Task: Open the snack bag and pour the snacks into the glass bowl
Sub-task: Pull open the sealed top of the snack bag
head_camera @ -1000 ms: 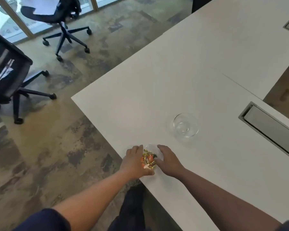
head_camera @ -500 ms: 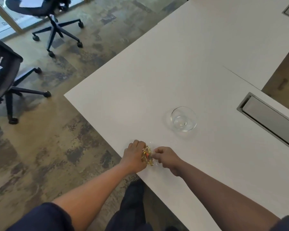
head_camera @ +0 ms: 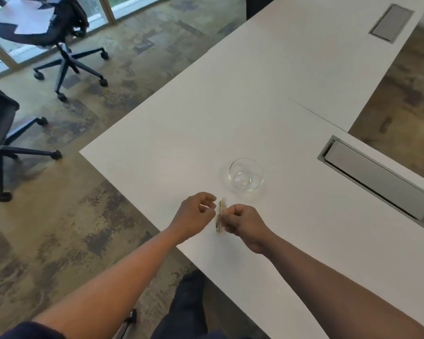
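Office room with mottled brown and grey carpet (head_camera: 66, 216) and a window strip (head_camera: 0, 59) at the far left. No legible brand, label or writing is observed anywhere; the markings on the bag are too small to read.

Far left: two black wheeled office chairs. The nearer chair (head_camera: 0, 133) is cut off by the frame edge. The farther chair (head_camera: 59, 45) carries loose white papers (head_camera: 25, 19) on its seat.

Centre: a white table (head_camera: 230, 106) runs from the near edge to the far right. Left hand (head_camera: 194, 216) is curled, fingertips pinched together at the left edge of the snack bag (head_camera: 220, 216); whether they actually grip the film cannot be told. The bag is held edge-on between the two hands, just above the table near its near-left edge, showing as a thin upright strip, clear film with yellowish contents. Whether it has been opened cannot be determined. Right hand (head_camera: 242, 222) is closed in a fist, pinching the bag's right side.

Just beyond the hands, apart from the bag, stands the glass bowl (head_camera: 245, 174), clear, upright, nothing inside.

Right: a grey recessed cable hatch (head_camera: 377, 182), lid shut. A second hatch (head_camera: 391, 23) sits at the far right.
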A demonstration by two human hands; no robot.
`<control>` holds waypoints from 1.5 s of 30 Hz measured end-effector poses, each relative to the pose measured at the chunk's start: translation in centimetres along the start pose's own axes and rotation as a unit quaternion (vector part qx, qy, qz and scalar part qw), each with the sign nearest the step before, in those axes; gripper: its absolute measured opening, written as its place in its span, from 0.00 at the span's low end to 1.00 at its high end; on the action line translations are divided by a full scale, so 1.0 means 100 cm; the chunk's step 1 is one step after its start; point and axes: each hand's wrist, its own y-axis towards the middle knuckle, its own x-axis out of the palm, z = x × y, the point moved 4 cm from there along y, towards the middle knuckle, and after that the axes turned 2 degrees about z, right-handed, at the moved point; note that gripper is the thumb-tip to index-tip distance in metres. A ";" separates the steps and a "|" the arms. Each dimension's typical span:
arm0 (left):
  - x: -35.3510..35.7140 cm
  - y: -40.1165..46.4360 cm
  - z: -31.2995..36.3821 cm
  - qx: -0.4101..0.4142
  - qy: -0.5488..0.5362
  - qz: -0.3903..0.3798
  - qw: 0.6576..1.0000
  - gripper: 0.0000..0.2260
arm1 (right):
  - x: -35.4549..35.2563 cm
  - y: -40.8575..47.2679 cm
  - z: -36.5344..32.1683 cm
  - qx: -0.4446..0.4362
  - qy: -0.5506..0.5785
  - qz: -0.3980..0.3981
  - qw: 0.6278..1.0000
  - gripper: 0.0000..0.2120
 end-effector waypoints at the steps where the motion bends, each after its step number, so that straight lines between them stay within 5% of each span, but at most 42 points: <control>1: 0.004 -0.003 0.007 -0.011 -0.030 -0.010 0.999 0.08 | -0.003 -0.004 -0.003 -0.007 -0.004 -0.005 1.000 0.10; 13: 0.050 -0.011 0.046 -0.083 -0.196 -0.099 0.972 0.06 | -0.047 -0.041 -0.010 -0.044 -0.026 0.025 0.998 0.04; 19: 0.061 -0.014 0.046 -0.109 -0.225 -0.083 0.965 0.07 | -0.050 -0.051 -0.009 -0.017 0.014 0.041 0.999 0.07; 26: 0.066 -0.022 0.050 -0.114 -0.182 -0.066 0.974 0.02 | -0.051 -0.058 -0.005 -0.037 -0.008 0.091 0.995 0.03; 36: 0.076 -0.031 0.045 -0.109 -0.084 -0.117 0.983 0.15 | -0.057 -0.060 -0.002 -0.019 -0.034 0.148 0.988 0.02; 45: 0.069 -0.024 0.039 -0.114 -0.122 -0.074 0.983 0.04 | -0.057 -0.058 -0.002 -0.011 -0.014 0.142 0.990 0.02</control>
